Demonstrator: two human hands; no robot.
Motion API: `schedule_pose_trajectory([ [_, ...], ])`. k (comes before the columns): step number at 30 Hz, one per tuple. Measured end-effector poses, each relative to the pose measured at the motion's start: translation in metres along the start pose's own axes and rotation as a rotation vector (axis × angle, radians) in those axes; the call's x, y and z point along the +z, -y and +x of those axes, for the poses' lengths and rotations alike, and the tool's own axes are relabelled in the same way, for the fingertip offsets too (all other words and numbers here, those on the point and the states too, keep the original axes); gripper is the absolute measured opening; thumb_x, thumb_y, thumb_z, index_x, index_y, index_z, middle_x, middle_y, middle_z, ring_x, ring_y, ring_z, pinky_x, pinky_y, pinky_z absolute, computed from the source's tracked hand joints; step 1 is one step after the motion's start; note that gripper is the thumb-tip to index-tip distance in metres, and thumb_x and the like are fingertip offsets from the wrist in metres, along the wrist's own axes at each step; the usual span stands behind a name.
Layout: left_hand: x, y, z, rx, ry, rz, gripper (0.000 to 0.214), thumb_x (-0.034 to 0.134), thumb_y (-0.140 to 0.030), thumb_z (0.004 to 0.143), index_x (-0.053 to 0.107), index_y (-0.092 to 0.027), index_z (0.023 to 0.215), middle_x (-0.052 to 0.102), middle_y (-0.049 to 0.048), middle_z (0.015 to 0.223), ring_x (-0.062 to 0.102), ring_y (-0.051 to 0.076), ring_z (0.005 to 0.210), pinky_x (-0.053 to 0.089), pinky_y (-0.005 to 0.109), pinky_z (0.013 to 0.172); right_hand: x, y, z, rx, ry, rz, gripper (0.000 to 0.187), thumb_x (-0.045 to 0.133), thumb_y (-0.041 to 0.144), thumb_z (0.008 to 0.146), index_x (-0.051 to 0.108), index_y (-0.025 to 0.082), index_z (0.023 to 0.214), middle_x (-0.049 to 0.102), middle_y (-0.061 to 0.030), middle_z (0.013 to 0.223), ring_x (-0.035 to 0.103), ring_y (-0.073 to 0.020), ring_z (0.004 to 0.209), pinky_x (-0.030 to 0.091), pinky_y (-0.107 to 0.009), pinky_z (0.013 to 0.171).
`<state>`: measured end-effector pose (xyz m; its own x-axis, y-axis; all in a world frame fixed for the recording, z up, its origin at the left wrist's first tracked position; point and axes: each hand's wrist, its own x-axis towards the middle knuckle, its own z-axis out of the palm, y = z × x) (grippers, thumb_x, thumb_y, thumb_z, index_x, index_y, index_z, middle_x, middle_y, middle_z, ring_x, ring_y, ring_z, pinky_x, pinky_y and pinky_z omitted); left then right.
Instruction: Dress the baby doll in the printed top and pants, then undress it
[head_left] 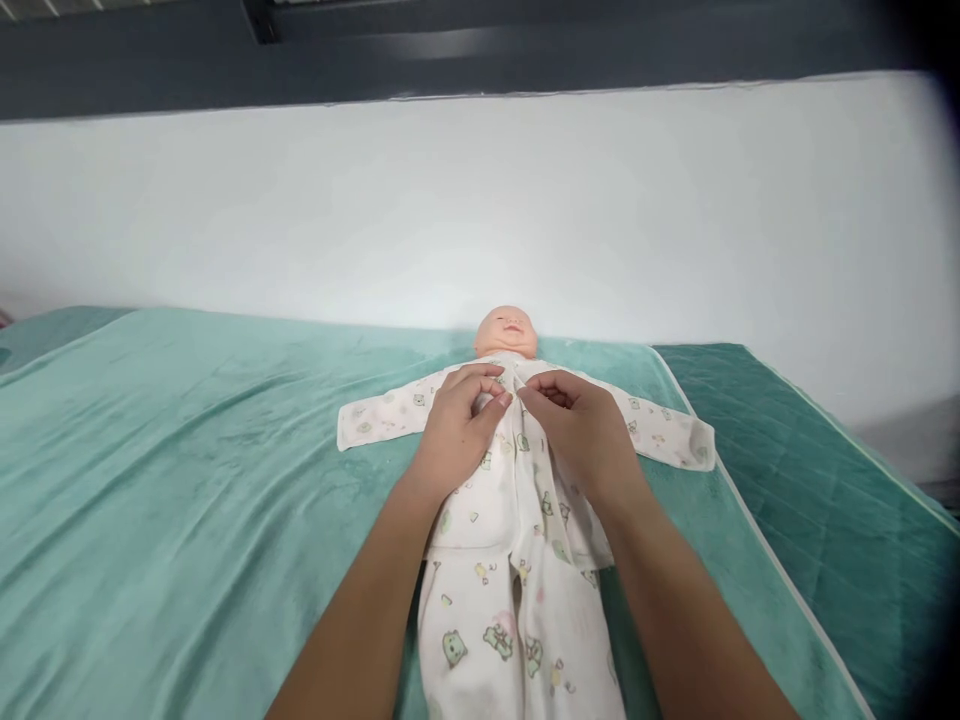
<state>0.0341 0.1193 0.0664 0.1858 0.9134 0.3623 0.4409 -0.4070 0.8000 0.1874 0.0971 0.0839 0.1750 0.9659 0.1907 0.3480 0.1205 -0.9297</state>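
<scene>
A baby doll [507,330] lies on its back, its head toward the wall. It wears a white long-sleeved baby shirt [480,515] with green animal prints and matching pants [480,640]. Both sleeves stretch out to the sides. My left hand [466,420] pinches the left edge of the shirt's front opening at the upper chest. Across from it, my right hand [577,425] pinches the other edge, thumb and index finger together. The two sets of fingertips are close to each other. Any fastener between them is too small to make out.
A light green plush blanket [225,480] with wrinkles at the left spreads under the doll. At the right a darker green quilted cover [825,480] shows past its edge. Behind stands a white wall [337,210], with a dark beam [450,60] across the top.
</scene>
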Motion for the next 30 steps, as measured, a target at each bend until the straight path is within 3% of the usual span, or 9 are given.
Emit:
schedule_pose_trajectory([
  [6, -0.0002, -0.0008, -0.0013, 0.019, 0.003, -0.044, 0.014, 0.053, -0.03, 0.094, 0.062, -0.023, 0.086, 0.06, 0.0039, 0.132, 0.055, 0.022, 0.121, 0.049, 0.036, 0.091, 0.0045, -0.0007, -0.0019, 0.043, 0.001, 0.075, 0.017, 0.062, 0.036, 0.08, 0.069, 0.022, 0.076, 0.06, 0.0012, 0.068, 0.047, -0.0125, 0.059, 0.036, -0.024, 0.054],
  [14, 0.0002, -0.0004, -0.0005, 0.038, -0.01, -0.048, 0.014, 0.053, -0.029, 0.094, 0.062, -0.022, 0.085, 0.061, 0.0044, 0.13, 0.056, 0.021, 0.121, 0.046, 0.036, 0.099, 0.0006, -0.0066, 0.0006, 0.084, 0.065, 0.135, 0.022, 0.065, 0.04, 0.08, 0.075, 0.022, 0.088, 0.063, -0.0001, 0.071, 0.05, -0.0131, 0.062, 0.037, -0.025, 0.056],
  [27, -0.0037, 0.0023, 0.001, -0.033, 0.088, -0.141, 0.021, 0.051, -0.03, 0.094, 0.066, -0.021, 0.083, 0.059, 0.0051, 0.133, 0.052, 0.023, 0.126, 0.044, 0.037, 0.102, -0.0018, -0.0035, 0.002, 0.104, 0.151, -0.015, 0.024, 0.071, 0.04, 0.074, 0.07, 0.022, 0.09, 0.069, -0.0008, 0.078, 0.059, -0.0141, 0.066, 0.042, -0.025, 0.056],
  [30, -0.006, -0.0012, 0.0002, -0.074, 0.123, -0.181, 0.027, 0.051, -0.036, 0.095, 0.067, -0.02, 0.08, 0.057, 0.0048, 0.135, 0.053, 0.023, 0.124, 0.048, 0.034, 0.094, -0.0003, -0.0021, 0.0003, 0.067, 0.148, -0.075, 0.019, 0.068, 0.037, 0.077, 0.068, 0.023, 0.09, 0.07, 0.0011, 0.076, 0.059, -0.0133, 0.063, 0.041, -0.024, 0.054],
])
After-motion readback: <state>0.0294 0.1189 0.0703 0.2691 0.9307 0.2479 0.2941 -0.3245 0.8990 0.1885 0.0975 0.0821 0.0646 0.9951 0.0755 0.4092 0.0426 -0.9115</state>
